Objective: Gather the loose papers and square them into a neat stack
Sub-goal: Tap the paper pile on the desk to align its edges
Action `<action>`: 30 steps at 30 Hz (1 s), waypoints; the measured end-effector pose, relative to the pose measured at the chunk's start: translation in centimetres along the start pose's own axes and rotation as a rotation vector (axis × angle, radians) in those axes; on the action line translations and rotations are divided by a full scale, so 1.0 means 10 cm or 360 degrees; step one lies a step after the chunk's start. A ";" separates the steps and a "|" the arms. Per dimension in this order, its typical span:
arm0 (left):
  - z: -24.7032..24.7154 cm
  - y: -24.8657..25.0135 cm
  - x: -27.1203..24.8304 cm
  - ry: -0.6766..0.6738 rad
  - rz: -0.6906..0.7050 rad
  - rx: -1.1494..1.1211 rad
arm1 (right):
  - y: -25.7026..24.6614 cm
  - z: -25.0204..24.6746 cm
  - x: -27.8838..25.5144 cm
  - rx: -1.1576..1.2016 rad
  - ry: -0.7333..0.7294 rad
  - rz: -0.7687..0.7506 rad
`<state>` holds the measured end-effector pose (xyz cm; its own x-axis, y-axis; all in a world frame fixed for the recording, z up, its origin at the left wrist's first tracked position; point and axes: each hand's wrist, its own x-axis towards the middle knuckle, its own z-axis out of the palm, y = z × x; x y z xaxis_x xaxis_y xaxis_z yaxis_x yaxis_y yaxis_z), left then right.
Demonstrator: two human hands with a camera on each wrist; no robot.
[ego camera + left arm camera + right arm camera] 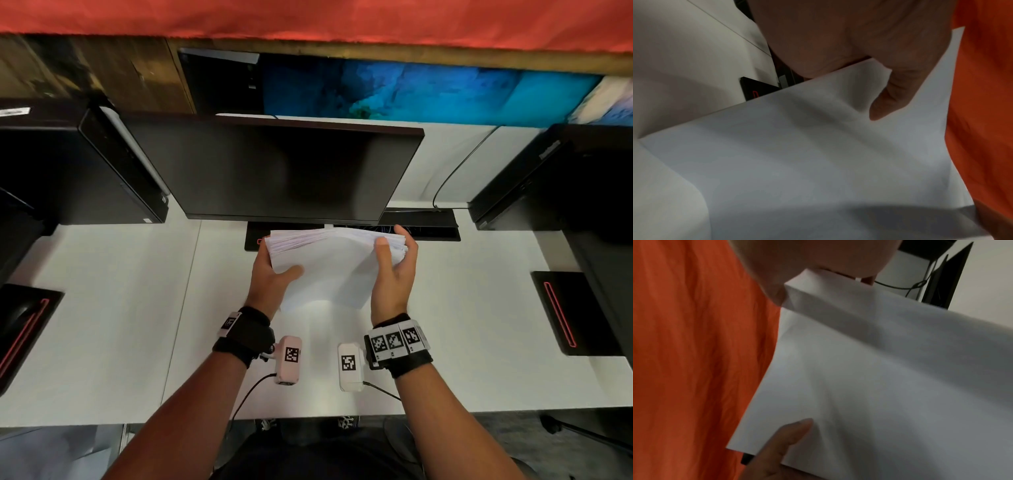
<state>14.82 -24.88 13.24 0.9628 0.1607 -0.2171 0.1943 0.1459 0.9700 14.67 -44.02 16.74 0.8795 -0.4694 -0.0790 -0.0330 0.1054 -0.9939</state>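
**Paper stack held up in both hands, in front of the monitor**

So the stack of papers [325, 267] is off the white desk [120, 325], held just in front of the dark monitor [274, 168], right by its base. Far edge looks fanned and uneven, sheets not lined up.

Left hand [270, 274] grips the stack's left side, thumb [888, 104] pressed on the top sheet, the other fingers hidden underneath. Right hand [394, 270] clamps the right side, thumb on top, fingers curled round the far corner.

Either side of the monitor there's a black computer tower [78, 164]. Cable [455, 174] runs down behind, to the monitor's right.
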 end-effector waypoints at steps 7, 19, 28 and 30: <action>0.00 0.02 0.00 -0.0008 0.0013 0.0012 | -0.07 0.05 0.06 0.0010 0.0060 0.0048; -0.03 0.09 0.05 -0.0077 0.0063 0.0030 | -0.03 -0.06 0.20 0.0103 -0.0030 0.0023; -0.01 0.28 0.02 -0.0180 0.0172 -0.0004 | 0.00 -0.09 0.34 0.0218 -0.0273 0.0031; 0.07 0.34 0.00 -0.0117 0.0176 -0.0010 | 0.00 -0.09 0.36 0.0253 -0.0276 0.0020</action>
<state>15.63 -25.05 16.66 0.9895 0.1045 -0.0999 0.0851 0.1375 0.9868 17.42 -46.50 16.37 0.9483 -0.3110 -0.0632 0.0186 0.2533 -0.9672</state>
